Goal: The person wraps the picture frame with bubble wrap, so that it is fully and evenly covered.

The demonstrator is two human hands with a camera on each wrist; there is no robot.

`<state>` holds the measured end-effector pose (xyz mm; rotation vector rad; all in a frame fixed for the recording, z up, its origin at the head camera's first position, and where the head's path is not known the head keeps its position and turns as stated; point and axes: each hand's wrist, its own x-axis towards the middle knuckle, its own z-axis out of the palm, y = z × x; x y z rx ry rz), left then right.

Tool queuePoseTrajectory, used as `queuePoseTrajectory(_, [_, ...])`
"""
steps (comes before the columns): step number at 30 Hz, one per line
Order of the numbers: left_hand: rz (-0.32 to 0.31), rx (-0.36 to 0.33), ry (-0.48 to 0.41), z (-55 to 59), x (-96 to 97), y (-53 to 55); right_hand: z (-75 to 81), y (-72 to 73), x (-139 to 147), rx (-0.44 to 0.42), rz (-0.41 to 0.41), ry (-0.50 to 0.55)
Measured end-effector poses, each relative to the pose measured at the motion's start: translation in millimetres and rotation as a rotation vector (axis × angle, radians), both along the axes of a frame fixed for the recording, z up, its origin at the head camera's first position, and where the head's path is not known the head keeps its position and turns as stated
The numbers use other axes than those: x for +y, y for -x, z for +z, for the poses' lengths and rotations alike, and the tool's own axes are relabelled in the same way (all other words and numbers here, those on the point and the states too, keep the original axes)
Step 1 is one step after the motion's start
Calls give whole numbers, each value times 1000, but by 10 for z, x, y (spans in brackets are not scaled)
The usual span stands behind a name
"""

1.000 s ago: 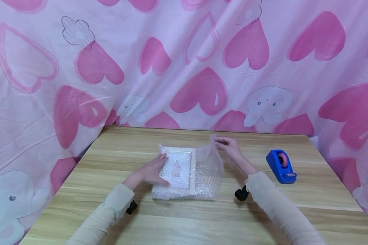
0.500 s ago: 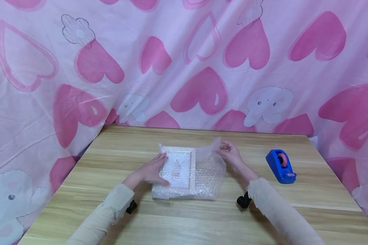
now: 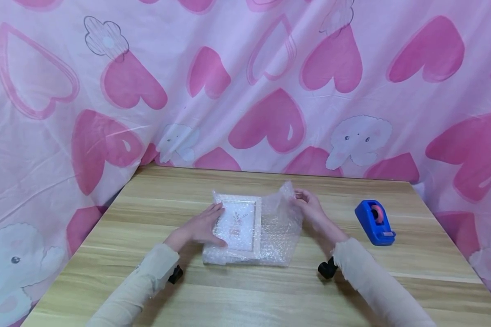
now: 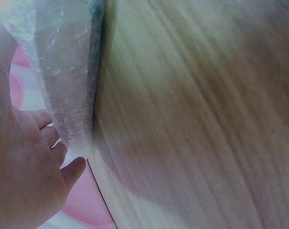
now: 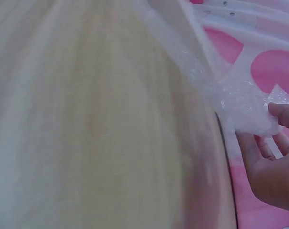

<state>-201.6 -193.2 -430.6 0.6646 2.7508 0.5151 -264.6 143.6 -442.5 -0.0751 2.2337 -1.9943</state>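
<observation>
A picture frame (image 3: 239,225) with a pale border and a small plant print lies flat on the table, bubble wrap over it. The bubble wrap (image 3: 279,236) reaches past the frame's right side as a loose flap, its far corner raised. My left hand (image 3: 200,227) rests with spread fingers on the frame's left edge. In the left wrist view that hand (image 4: 32,162) lies along the wrapped side. My right hand (image 3: 311,209) pinches the flap near its raised far corner. The right wrist view shows the thumb and fingers of this hand (image 5: 273,167) on either side of the film.
A blue tape dispenser (image 3: 375,222) with a pink roll stands on the wooden table (image 3: 245,295), right of my right hand. A pink heart-patterned cloth (image 3: 266,122) hangs behind the table and at both sides.
My right hand has moved slightly right and down, drawing the flap's edge a little further right. The left hand stays in place on the frame.
</observation>
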Motion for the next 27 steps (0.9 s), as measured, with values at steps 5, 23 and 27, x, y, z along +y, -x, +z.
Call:
queuePoseTrajectory(5, [4, -2, -1, 1, -7, -2, 144, 27, -143, 35, 11, 17])
queuePoseTrajectory(23, [-7, -11, 15, 29, 26, 11, 311, -11, -973, -18, -86, 216])
queuePoseTrajectory(27, [-3, -11, 5, 40, 36, 1, 251, -19, -1103, -33, -91, 212])
